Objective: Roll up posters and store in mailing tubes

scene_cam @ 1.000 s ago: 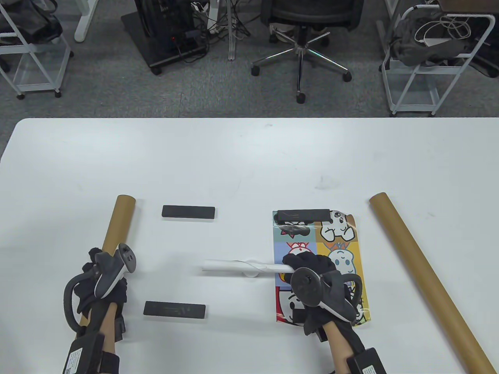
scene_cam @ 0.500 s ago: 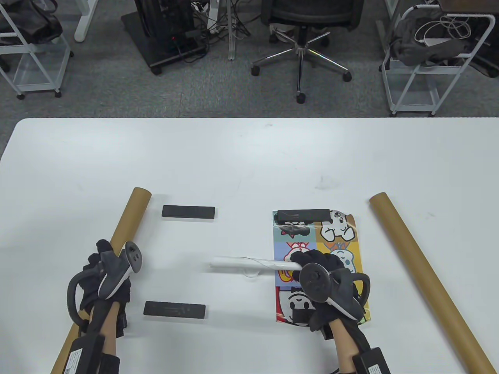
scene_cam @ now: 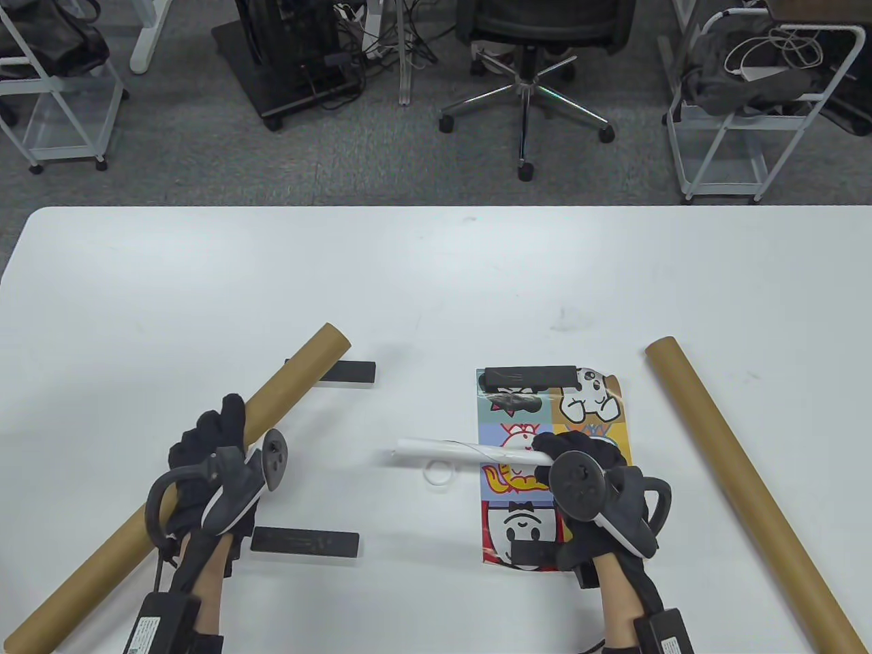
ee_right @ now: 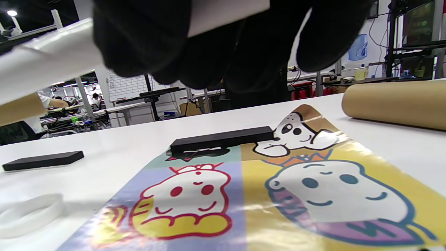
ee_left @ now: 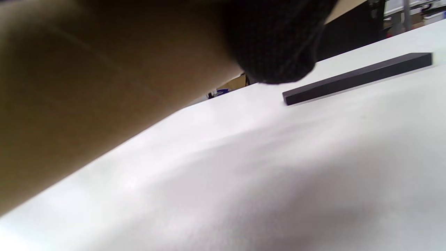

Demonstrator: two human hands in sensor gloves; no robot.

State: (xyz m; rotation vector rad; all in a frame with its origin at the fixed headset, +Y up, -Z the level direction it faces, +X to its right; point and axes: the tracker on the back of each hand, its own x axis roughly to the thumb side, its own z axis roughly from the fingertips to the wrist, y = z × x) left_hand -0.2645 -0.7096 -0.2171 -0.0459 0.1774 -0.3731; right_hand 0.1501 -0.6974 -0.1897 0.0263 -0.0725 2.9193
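The left hand [scene_cam: 211, 463], in a black knit glove, has its fingers curled round a long brown cardboard mailing tube [scene_cam: 286, 388], gripping it near the middle. The tube is a smooth matte cylinder slanting across the white table [scene_cam: 436, 272], its far open end over a flat black bar [scene_cam: 351, 371]. The right hand [scene_cam: 579, 477], gloved the same, pinches one end of a thin rolled white poster [scene_cam: 443, 451], a glossy paper roll that sticks out toward the left hand's tube.

Under the right hand lies a flat glossy cartoon poster [scene_cam: 593, 409] in coloured squares, its far edge pinned by a second black bar [scene_cam: 531, 376]. A white ring [scene_cam: 438, 473] lies on the table just below the white roll, beside the cartoon poster's left edge. A third black bar [scene_cam: 304, 543] lies beside the left wrist, and a second cardboard tube [scene_cam: 742, 477] lies to the right of the cartoon poster, apart from it.

The right wrist view shows the cartoon poster's far corner curling up off the table, and sheen on its surface, both hard to read from above. The left wrist view is mostly filled by blurred brown cardboard [ee_left: 87, 87] and a gloved fingertip [ee_left: 275, 45].
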